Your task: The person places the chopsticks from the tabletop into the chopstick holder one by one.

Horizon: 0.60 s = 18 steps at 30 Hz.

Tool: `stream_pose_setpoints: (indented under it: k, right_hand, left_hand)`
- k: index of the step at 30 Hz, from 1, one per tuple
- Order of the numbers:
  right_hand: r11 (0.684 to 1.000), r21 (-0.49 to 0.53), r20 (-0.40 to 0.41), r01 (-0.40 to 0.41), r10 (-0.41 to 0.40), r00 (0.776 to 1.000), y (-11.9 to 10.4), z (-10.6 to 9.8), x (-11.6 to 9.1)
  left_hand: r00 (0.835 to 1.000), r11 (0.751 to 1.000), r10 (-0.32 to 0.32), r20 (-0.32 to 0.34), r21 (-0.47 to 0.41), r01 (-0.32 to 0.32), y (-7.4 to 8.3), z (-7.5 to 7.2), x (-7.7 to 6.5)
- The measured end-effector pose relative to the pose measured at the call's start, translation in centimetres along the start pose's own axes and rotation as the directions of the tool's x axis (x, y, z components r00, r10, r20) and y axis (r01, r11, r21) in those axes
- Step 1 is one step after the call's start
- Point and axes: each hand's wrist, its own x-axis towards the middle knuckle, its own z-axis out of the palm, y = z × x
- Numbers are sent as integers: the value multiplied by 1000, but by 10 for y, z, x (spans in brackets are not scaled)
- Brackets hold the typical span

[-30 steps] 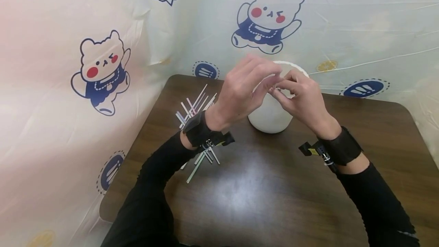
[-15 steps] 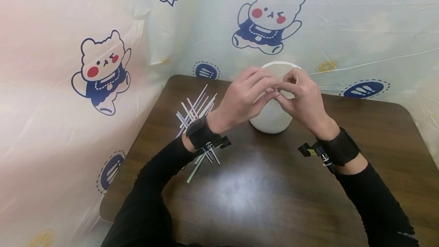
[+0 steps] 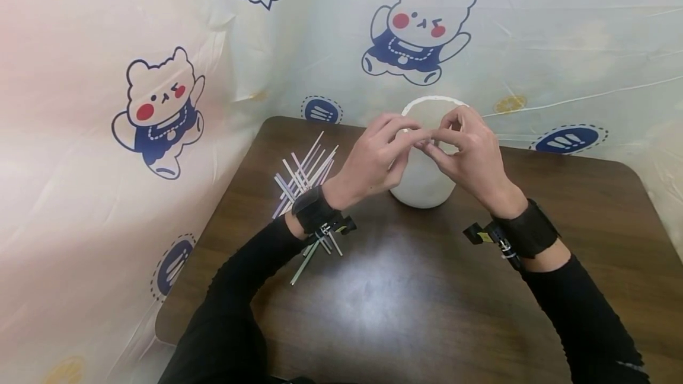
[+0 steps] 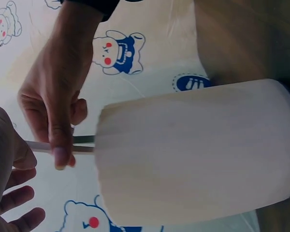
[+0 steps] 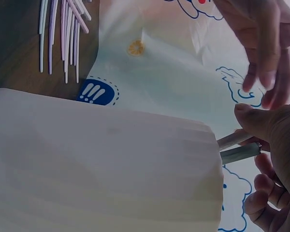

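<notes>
A pale straw (image 4: 82, 149) stands partly inside a tall white container (image 3: 424, 179), its upper part above the rim. My right hand (image 3: 469, 153) pinches this straw between thumb and fingers just above the opening. Beside it in the container, a green straw (image 5: 240, 153) shows its upper end. My left hand (image 3: 370, 156) is close to the right hand, fingers loosely extended near the straw's upper end. In the right wrist view the left fingers (image 5: 268, 72) hang apart, above the right thumb. The container hides the lower ends of both straws.
Several pastel straws (image 3: 299, 170) lie in a crossed pile on the brown table (image 3: 373, 313), partly under my left forearm. A curtain (image 3: 331, 34) printed with cartoon bears hangs close behind the table and along its left side.
My left hand has come down from higher up and its fingers have spread apart. The right hand stays almost in place above the container.
</notes>
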Motion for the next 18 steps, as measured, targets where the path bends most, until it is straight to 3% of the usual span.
stream_pose_setpoints:
  k: [12, 18]
  right_hand:
    - [1000, -13, 27, -2, 2, 1000, 3, 1, -1]
    - [1000, 14, 47, 3, -4, 999, 4, 1, -2]
  left_hand:
    - [996, 999, -15, 89, 44, 11, -11, 14, -12]
    - [984, 997, -72, 162, -15, 75, -13, 20, -16]
